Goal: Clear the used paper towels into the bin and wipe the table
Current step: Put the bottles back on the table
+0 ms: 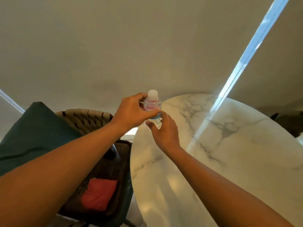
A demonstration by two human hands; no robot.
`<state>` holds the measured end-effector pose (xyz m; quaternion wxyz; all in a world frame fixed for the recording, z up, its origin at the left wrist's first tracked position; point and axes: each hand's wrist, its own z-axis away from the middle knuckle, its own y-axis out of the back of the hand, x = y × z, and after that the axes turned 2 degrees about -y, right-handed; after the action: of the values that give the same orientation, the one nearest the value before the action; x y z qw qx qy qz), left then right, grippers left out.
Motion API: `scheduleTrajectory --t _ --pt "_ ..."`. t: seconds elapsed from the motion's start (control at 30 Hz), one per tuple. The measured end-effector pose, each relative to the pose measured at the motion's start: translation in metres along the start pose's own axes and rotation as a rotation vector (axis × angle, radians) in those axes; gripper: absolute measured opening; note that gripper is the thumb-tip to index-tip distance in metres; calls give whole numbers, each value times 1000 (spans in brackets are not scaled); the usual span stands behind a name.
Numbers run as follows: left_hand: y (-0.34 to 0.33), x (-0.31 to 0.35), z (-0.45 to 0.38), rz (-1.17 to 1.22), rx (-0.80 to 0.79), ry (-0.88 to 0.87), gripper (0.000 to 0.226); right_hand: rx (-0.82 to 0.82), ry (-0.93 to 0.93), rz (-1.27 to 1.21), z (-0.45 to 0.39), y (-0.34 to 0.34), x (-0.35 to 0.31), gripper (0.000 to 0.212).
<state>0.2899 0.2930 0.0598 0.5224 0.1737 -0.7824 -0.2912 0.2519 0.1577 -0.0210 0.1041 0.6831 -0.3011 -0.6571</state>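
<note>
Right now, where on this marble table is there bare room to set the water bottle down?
The marble table shows bare top over most of its width: right of the right hand out to the far rim, and the near part beside the right forearm. It is crowded only at the left edge, where both hands hold the water bottle, the left hand above the dark chair.

Both bare arms reached forward, hands meeting in front.

The left hand (132,112) was raised, its fingers and thumb curled around a small bottle (152,105). The right hand (164,130) sat just below it, fingers loosely curled at the bottle's base, forearm stretched out long.
</note>
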Motion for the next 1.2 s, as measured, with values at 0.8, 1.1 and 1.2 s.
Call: scheduleTrajectory --t 0.8,1.1,1.2 --pt "-229 43 -157 1 -67 90 59 17 -162 -76 -157 121 172 44" --pt "-252 29 -167 2 -67 166 59 -43 -207 -83 -178 114 194 43" --pt "-254 28 -166 9 -59 175 59 -51 -209 -79 -178 114 195 44"
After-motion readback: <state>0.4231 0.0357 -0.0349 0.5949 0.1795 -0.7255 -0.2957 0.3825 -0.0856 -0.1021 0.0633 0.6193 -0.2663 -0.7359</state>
